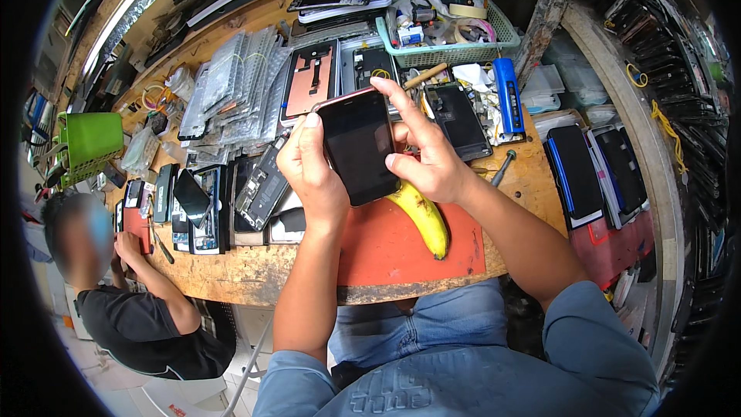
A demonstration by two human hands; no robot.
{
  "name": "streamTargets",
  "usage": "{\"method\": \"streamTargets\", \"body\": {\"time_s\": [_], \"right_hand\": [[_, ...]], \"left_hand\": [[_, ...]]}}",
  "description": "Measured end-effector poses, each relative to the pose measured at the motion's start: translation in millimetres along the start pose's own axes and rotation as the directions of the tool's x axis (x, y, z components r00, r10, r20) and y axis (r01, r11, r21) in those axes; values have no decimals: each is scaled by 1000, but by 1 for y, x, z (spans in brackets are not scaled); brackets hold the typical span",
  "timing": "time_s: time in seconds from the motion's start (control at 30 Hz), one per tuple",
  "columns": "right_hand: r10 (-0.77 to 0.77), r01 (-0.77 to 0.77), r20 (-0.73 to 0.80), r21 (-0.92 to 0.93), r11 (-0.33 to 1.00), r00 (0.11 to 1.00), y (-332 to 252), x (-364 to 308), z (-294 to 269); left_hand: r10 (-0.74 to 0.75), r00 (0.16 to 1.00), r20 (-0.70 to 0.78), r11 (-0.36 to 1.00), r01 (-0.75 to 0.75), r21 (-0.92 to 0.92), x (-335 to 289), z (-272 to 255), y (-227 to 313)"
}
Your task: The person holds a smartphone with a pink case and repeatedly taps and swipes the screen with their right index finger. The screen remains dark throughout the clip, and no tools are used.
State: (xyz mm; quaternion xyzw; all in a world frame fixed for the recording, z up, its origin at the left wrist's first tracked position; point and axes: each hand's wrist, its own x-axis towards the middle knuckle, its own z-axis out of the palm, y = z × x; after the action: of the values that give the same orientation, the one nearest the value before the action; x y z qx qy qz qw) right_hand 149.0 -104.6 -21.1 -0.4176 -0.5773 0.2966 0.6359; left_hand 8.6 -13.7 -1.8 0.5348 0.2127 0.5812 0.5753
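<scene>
A smartphone [357, 148] with a dark screen is held up over the bench, tilted, between my two hands. My left hand [314, 177] grips its left edge, with the thumb along the side of the screen. From the other side my right hand [434, 161] holds it, index finger at the top corner and thumb on the lower right edge. Just below and right of the phone lies a yellow banana [425, 224], its upper end partly covered by my right hand and the phone. The banana rests on a red mat [380, 251] at the bench's front edge.
Opened phones and tablet parts [262, 189] crowd the left. Behind stand bubble-wrapped stacks [231, 77] and a green basket [448, 54] of supplies. A blue tool [507, 96] and a screwdriver [504, 167] lie right. Another person [147, 324] works at the far left.
</scene>
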Motion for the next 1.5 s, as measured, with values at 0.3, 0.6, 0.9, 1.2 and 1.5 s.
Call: {"method": "streamTargets", "body": {"time_s": [0.3,0.6,0.9,1.2,1.5], "right_hand": [[-14,15,13,-96,995,1000,-3,-1,0],[-37,37,5,-111,993,999,1,0,1],[-4,3,-15,-47,999,1000,3,0,2],[-23,22,-15,-20,1000,1000,4,-1,3],[13,-13,-10,-30,999,1000,1,-2,2]], "left_hand": [[2,1000,-1,1000,-2,13,0,2,3],[-36,999,-20,999,36,6,-2,7,8],[-24,999,26,1000,23,12,-1,1,5],[-27,999,30,999,28,-25,0,0,2],[-29,999,28,1000,29,7,0,-1,2]]}}
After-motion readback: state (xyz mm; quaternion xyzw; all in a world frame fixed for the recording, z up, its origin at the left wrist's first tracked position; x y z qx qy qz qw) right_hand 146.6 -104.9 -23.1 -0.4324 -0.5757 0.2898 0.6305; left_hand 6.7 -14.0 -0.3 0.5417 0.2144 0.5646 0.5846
